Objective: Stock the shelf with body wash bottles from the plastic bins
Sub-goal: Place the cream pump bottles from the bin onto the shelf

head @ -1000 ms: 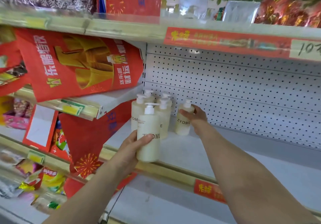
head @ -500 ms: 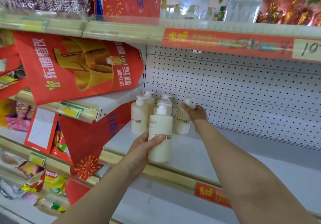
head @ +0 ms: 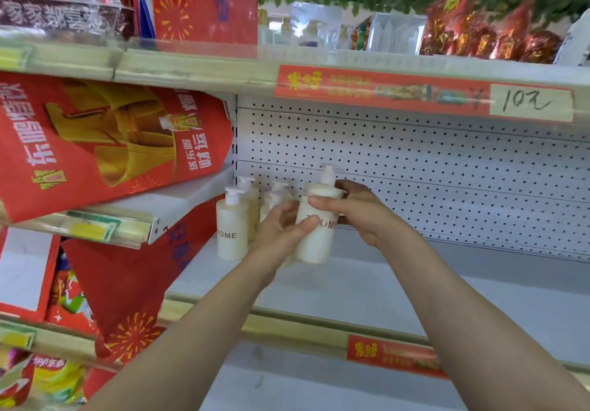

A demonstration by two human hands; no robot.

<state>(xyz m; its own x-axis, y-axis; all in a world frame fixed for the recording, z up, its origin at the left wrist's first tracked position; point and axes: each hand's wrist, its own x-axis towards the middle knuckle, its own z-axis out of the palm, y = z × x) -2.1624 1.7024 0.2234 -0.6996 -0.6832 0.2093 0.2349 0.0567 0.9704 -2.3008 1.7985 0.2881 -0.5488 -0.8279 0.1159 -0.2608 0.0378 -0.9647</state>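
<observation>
A cream pump bottle of body wash is held upright just above the white shelf. My left hand grips its lower left side, and my right hand holds its shoulder from the right. Both hands are on this one bottle. To the left, a matching bottle stands at the front of a small group, with several more bottles behind it against the pegboard back, partly hidden by my left hand.
A white pegboard wall backs the shelf, whose right part is bare. A red banner hangs over the neighbouring shelf at left. An upper shelf with a red price strip runs overhead. A gold shelf edge lies below my forearms.
My left hand has carried its bottle up and right towards the back. My right hand has left the rear bottle and now holds the same bottle as the left.
</observation>
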